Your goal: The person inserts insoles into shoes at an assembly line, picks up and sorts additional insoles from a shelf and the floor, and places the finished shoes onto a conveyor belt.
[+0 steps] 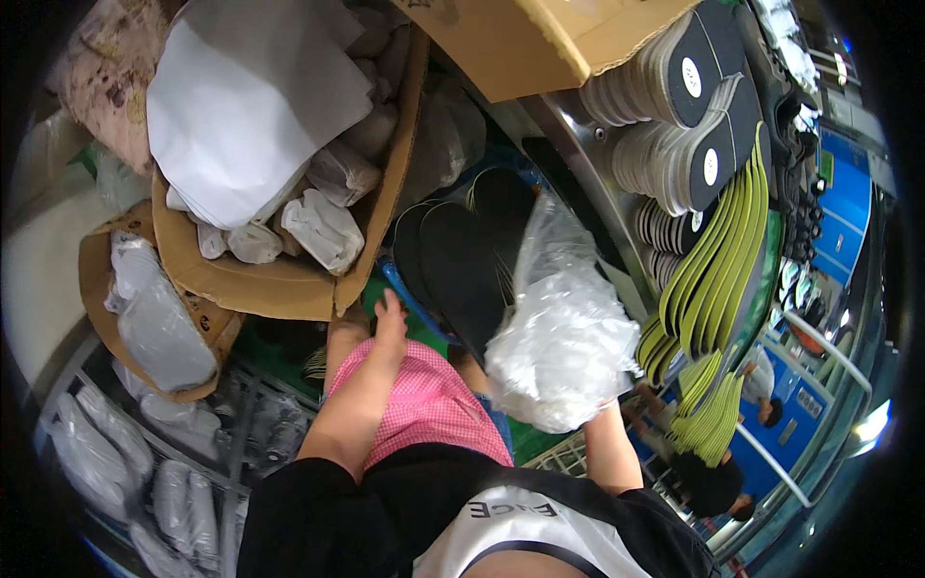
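My right hand [602,414] grips a crumpled bundle of clear plastic bags [564,337], which hides most of its fingers. A loose end of the plastic stands up towards the far side. My left hand [390,323] is empty, its fingers stretched out and apart, above the pink checked cloth [434,395] over my lap. Just beyond it, dark insoles or sole-shaped sheets [453,255] stand in a blue-rimmed container, partly covered by the plastic bundle.
At the left, a large cardboard box [255,294] holds wrapped pieces and white sheets [255,106]. A smaller box [96,308] and a rack of bagged insoles [92,443] stand nearer. Grey insole stacks [665,154] and yellow-green ones [723,279] line the table. People [713,482] are at the right.
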A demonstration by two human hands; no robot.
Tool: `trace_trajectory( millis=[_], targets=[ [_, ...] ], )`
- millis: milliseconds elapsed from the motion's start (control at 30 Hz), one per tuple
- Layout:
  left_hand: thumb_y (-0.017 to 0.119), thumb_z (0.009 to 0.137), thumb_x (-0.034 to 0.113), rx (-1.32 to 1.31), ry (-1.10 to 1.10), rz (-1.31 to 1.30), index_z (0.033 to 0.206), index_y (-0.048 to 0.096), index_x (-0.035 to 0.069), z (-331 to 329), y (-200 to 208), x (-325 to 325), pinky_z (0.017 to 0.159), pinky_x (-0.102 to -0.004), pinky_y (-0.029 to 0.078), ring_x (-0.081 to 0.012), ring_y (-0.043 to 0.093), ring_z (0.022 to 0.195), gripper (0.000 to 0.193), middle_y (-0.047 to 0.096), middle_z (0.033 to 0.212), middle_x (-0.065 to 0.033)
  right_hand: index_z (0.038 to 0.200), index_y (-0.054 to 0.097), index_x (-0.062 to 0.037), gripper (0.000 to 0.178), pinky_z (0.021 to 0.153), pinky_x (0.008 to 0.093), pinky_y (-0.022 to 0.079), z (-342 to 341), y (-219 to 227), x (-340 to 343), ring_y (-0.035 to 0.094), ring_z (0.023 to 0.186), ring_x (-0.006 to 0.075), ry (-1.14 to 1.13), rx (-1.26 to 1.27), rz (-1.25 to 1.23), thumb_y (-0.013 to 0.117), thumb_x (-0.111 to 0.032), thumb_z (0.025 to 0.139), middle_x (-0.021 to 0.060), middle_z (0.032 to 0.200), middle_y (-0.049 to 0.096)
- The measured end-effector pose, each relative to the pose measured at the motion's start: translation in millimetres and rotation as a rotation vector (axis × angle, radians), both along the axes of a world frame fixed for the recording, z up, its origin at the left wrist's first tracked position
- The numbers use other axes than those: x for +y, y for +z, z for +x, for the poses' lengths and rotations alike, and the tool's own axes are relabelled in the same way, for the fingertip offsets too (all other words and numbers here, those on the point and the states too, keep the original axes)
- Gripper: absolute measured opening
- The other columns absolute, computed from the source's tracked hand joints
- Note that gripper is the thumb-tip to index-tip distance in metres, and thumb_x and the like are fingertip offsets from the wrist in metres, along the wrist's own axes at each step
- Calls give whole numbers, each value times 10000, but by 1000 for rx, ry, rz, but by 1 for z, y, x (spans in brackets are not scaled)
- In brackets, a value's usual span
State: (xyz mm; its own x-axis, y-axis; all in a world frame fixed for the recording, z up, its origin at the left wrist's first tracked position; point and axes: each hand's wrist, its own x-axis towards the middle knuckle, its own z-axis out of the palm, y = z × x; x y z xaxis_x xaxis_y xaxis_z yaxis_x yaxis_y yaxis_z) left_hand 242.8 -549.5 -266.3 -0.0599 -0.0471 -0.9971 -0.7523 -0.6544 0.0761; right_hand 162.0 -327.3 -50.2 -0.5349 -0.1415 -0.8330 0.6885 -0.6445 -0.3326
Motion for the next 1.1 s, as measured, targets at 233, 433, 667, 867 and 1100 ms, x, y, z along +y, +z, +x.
trace_trajectory(
  millis=[233,433,667,867,1100],
  targets=[
    [257,887,439,98,261,34,1195,353,117,1,2,36,648,-344,474,-239,523,936,455,496,1091,-92,1218,365,-7,640,916,387,368,25,-41,24,461,1074,247,180,-112,-137,660,-195,681,125,1190,455],
    [316,867,403,85,348,142,1155,395,83,44,5,85,675,-330,463,-231,535,906,437,523,1031,-101,1230,355,-20,690,932,389,351,49,-49,39,450,1087,238,279,-179,-160,687,-219,658,120,1200,449],
    [386,844,361,27,79,187,1107,443,43,88,-6,98,707,-315,449,-222,548,870,417,555,962,-111,1258,308,-38,846,950,396,331,37,-40,38,436,1102,233,397,-132,-147,756,-261,577,113,1215,436],
    [445,824,325,130,-399,-620,1067,485,9,48,-26,-2,734,-302,438,-215,560,840,400,582,902,-120,1275,264,-34,628,933,405,355,6,-40,68,407,1115,276,20,-173,-242,557,-152,731,145,1246,379],
    [604,687,312,500,-871,-979,1031,516,6,-161,0,34,844,-388,375,-346,423,1030,469,508,1040,-183,1224,313,28,641,897,390,386,-23,-26,36,460,1057,309,193,-120,176,523,-68,626,169,1161,454]
  ],
)
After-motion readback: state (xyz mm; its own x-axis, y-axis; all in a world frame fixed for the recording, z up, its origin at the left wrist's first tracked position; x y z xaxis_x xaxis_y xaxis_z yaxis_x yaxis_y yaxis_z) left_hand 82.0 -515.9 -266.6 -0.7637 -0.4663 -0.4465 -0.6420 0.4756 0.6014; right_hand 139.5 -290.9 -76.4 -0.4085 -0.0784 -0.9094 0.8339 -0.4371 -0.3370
